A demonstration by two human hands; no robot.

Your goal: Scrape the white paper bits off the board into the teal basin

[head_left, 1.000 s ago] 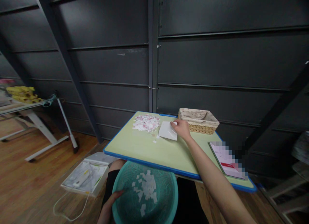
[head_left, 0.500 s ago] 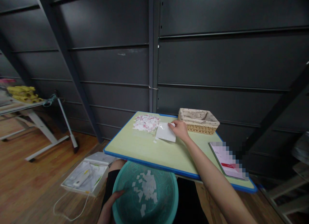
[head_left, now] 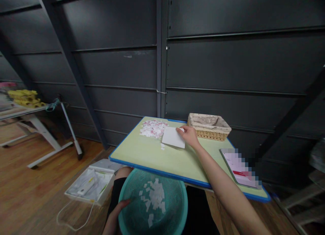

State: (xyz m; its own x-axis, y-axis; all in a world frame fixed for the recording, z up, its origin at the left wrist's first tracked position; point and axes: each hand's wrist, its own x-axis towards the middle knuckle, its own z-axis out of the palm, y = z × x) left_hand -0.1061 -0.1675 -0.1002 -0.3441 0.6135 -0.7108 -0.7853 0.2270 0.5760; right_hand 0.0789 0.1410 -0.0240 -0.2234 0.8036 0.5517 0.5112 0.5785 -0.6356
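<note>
My right hand (head_left: 189, 135) pinches the right edge of a white card (head_left: 173, 138), which is held low over the tabletop. Touching or very near the card's left edge is a pile of small white and pink paper scraps (head_left: 153, 128). A few loose scraps (head_left: 163, 146) lie just below the card's lower left corner. On my lap rests a teal plastic colander basket (head_left: 175, 214) with white paper scraps (head_left: 156, 196) in its bottom. My left hand (head_left: 119, 209) grips its left rim, thumb inside; the other fingers are hidden by the basket wall.
The pale green table (head_left: 137, 150) has a blue edge. A cloth-lined wicker basket (head_left: 213, 135) stands at its back right, and a tablet-like panel (head_left: 238, 170) lies at the right. On the floor left is an open white box (head_left: 104, 184) with a cable. A dark panel wall (head_left: 122, 72) rises behind.
The card has tilted and its left edge has moved slightly left toward the pile. Loose scraps below it have shifted a little. My left hand and the colander basket stay put.
</note>
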